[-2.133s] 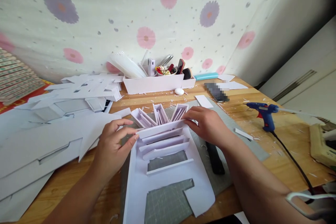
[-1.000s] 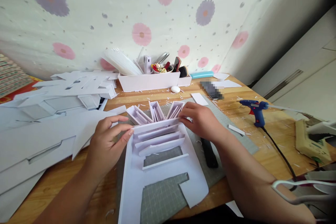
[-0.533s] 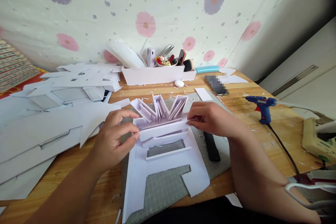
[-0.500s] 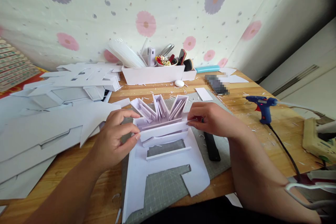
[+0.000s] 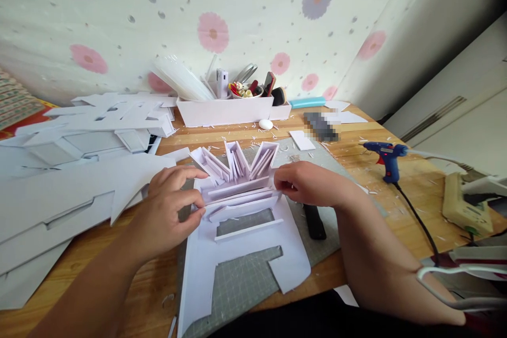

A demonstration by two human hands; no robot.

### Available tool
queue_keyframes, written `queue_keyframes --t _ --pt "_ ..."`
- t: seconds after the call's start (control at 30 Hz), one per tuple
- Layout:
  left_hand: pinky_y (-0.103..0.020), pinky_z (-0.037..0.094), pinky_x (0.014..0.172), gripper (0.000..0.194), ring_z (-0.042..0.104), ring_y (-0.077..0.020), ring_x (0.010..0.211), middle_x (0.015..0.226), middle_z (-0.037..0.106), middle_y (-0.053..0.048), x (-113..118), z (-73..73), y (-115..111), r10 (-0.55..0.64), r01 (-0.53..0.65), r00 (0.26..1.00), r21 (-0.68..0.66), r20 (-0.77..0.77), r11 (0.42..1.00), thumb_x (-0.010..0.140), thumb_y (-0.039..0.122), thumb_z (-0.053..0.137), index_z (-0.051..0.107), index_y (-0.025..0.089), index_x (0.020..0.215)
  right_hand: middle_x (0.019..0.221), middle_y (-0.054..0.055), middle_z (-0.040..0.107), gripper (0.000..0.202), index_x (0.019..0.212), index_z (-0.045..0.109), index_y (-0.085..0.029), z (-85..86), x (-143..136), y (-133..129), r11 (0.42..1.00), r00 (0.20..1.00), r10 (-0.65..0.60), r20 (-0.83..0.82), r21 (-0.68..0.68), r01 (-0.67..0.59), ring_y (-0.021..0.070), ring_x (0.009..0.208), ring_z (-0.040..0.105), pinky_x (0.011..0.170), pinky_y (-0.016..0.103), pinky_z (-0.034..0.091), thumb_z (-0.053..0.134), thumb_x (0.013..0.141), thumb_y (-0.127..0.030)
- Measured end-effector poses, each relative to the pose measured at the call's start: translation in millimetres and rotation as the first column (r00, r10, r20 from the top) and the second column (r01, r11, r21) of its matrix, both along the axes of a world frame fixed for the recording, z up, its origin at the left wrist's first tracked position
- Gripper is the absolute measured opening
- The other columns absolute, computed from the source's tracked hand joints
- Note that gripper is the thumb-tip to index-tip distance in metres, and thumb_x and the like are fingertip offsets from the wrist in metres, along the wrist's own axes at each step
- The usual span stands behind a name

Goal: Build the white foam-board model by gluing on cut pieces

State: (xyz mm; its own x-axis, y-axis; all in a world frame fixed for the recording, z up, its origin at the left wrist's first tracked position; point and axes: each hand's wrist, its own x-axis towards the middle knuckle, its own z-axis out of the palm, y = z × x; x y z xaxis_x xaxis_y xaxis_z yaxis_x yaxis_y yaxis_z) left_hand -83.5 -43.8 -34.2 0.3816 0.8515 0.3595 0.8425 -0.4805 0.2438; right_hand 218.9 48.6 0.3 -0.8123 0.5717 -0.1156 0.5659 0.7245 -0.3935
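Observation:
A white foam-board model with cut-out openings and upright strips lies on a grey-green cutting mat. Across its middle runs a thin white strip. My left hand pinches the strip's left end between thumb and fingers. At the right end, my right hand has its fingers curled closed on the strip; its fingertips are partly hidden. V-shaped white pieces stand at the model's far edge. A black tool lies on the mat beneath my right wrist.
White board pieces are piled at the left. A white box of tools stands at the back. On the right are a blue glue gun, its cable and a power strip. A phone lies behind the mat.
The held strip has tilted, so its broad face shows less and its top edge shows more. Both hands remain at its ends. The whole view has shifted slightly.

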Motion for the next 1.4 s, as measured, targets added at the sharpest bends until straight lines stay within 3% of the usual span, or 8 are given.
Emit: queue_keyframes --t 0.5,0.87,0.97,1.03,1.13,1.2,1.3,1.4 --pt "-0.052 0.037 0.101 0.021 0.052 -0.0294 0.117 0.119 0.06 -0.008 -3.2 -7.0 2.6 0.06 -0.057 0.995 -0.042 0.078 0.998 0.084 0.026 0.053 0.064 0.023 0.066 0.067 -0.001 0.061 0.015 0.069 0.054 -0.02 -5.1 -1.1 4.5 0.997 0.996 -0.067 0.062 0.043 0.064 0.0125 0.06 0.047 0.057 0.025 0.032 0.055 0.075 -0.007" --pt "-0.058 0.034 0.103 0.017 0.053 -0.0312 0.117 0.117 0.062 -0.008 1.2 -4.2 2.4 0.093 -0.09 0.995 -0.084 0.034 0.992 0.082 0.026 0.056 0.065 0.022 0.067 0.061 -0.002 0.056 0.016 0.065 0.053 -0.02 -9.9 -4.3 6.2 0.995 0.99 -0.086 0.107 0.062 0.08 0.0124 0.057 0.045 0.056 0.027 0.03 0.059 0.073 -0.009" --pt "-0.056 0.035 0.104 0.018 0.055 -0.03 0.116 0.113 0.063 -0.007 1.0 0.3 1.7 0.093 -0.091 0.991 -0.027 0.097 0.996 0.082 0.026 0.057 0.064 0.022 0.065 0.059 -0.003 0.053 0.017 0.062 0.053 -0.02 -6.9 0.6 7.8 0.995 0.997 -0.082 0.011 0.062 0.081 0.0111 0.055 0.042 0.056 0.026 0.031 0.059 0.074 -0.01" --pt "-0.049 0.041 0.102 0.015 0.057 -0.0274 0.114 0.108 0.062 -0.006 0.9 6.1 -1.3 0.067 -0.083 0.974 0.065 0.218 0.994 0.083 0.026 0.06 0.065 0.022 0.069 0.06 -0.004 0.053 0.013 0.066 0.055 -0.019 -0.9 5.6 6.5 0.993 0.981 -0.112 -0.16 0.018 0.116 0.0105 0.055 0.043 0.056 0.024 0.034 0.06 0.076 -0.015" --pt "-0.037 0.049 0.091 0.007 0.062 -0.02 0.099 0.097 0.064 -0.002 2.8 17.3 -12.6 0.027 -0.109 0.888 0.153 0.459 0.982 0.086 0.024 0.061 0.063 0.023 0.08 0.067 -0.001 0.058 0.013 0.072 0.057 -0.018 12.0 14.6 -3.3 0.987 0.88 -0.16 -0.447 -0.055 0.151 0.0117 0.062 0.051 0.06 0.024 0.041 0.064 0.08 -0.026" --pt "-0.032 0.051 0.082 0.005 0.064 -0.0173 0.088 0.09 0.066 0.0 6.5 25.1 -24.0 0.062 -0.135 0.846 0.1 0.529 0.986 0.089 0.025 0.059 0.062 0.024 0.085 0.075 0.002 0.062 0.015 0.074 0.057 -0.018 19.9 22.0 -15.8 0.987 0.822 -0.158 -0.547 -0.064 0.146 0.0133 0.068 0.055 0.063 0.025 0.045 0.064 0.081 -0.029" --pt "-0.028 0.049 0.071 0.008 0.065 -0.0156 0.078 0.083 0.07 0.003 14.1 33.4 -41.6 0.093 -0.096 0.901 -0.014 0.423 0.995 0.09 0.031 0.061 0.064 0.025 0.085 0.077 0.003 0.064 0.014 0.077 0.059 -0.018 22.3 34.7 -39.7 0.985 0.828 -0.173 -0.533 -0.071 0.16 0.0137 0.068 0.057 0.063 0.026 0.046 0.066 0.083 -0.029" --pt "-0.027 0.046 0.066 0.012 0.063 -0.0134 0.07 0.077 0.069 0.004 21.7 31.3 -54.7 -0.002 0.009 0.965 -0.028 0.261 1.0 0.09 0.031 0.06 0.064 0.024 0.081 0.075 0.002 0.065 0.009 0.081 0.061 -0.018 6.7 44.4 -64.1 0.976 0.869 -0.216 -0.445 -0.085 0.199 0.0128 0.065 0.057 0.062 0.025 0.046 0.065 0.084 -0.025"
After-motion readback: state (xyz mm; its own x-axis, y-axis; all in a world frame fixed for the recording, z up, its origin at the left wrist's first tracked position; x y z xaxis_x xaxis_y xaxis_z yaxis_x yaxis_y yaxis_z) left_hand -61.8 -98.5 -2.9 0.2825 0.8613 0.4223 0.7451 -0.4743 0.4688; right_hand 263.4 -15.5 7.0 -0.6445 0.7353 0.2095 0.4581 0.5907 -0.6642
